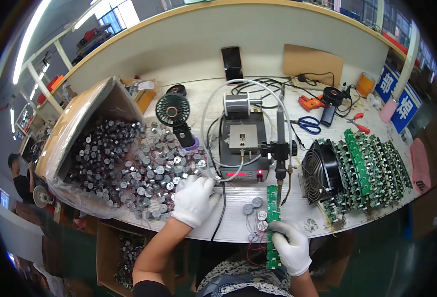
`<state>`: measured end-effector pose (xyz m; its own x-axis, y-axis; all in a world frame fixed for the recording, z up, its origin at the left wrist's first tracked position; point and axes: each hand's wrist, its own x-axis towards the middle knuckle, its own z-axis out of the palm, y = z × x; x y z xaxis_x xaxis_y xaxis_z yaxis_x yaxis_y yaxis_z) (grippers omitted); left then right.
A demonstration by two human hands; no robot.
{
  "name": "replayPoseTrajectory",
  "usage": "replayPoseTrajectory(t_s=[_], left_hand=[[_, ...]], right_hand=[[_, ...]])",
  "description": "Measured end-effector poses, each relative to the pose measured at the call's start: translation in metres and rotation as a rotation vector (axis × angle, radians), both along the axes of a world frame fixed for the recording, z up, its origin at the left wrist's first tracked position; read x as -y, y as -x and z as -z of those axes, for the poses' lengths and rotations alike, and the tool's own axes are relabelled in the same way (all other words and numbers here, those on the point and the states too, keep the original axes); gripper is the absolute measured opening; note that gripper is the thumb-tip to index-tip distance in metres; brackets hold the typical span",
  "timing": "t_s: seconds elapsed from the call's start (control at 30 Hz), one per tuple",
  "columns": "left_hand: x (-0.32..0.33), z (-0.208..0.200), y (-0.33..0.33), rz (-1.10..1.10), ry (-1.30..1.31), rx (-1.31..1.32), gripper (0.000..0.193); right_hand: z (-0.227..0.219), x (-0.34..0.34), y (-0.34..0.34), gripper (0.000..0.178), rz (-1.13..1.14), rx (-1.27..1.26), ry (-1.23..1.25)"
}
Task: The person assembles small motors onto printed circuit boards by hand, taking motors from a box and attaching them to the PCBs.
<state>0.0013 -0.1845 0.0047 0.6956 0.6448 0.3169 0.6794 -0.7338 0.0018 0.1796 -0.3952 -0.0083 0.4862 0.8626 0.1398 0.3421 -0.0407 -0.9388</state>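
Note:
My right hand [291, 246], in a white glove, is closed around the lower part of a long green circuit board strip [273, 205], held upright in view at the table's front edge. Several small round silver motors [256, 202] lie along the board's left side, with thin red wires near them. Just right of the board's upper end a soldering iron [280, 171] points down from its clamp. My left hand [194, 202], also gloved, reaches to the right edge of a heap of loose motors [149, 171]; its fingers are bent and the fingertips are partly hidden among them.
A plastic-lined cardboard box [87, 106] spills motors leftward of centre. A soldering station [243, 143] with a solder spool [237, 105] stands mid-table, beside a handheld fan [174, 114]. Rightward are a black cooling fan [321, 171], rows of circuit boards [372, 173] and blue scissors [307, 124].

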Motion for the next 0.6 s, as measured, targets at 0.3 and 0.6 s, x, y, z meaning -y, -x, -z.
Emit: replayPoseTrajectory(t_s=[0.3, 0.6], left_hand=[[0.05, -0.008, -0.004, 0.047, 0.109, 0.346, 0.032], [0.099, -0.002, -0.023, 0.469, 0.371, 0.35, 0.028]], right_hand=[[-0.002, -0.001, -0.007, 0.018, -0.076, 0.13, -0.026], [0.01, 0.0, -0.009, 0.025, -0.181, -0.011, -0.07]])
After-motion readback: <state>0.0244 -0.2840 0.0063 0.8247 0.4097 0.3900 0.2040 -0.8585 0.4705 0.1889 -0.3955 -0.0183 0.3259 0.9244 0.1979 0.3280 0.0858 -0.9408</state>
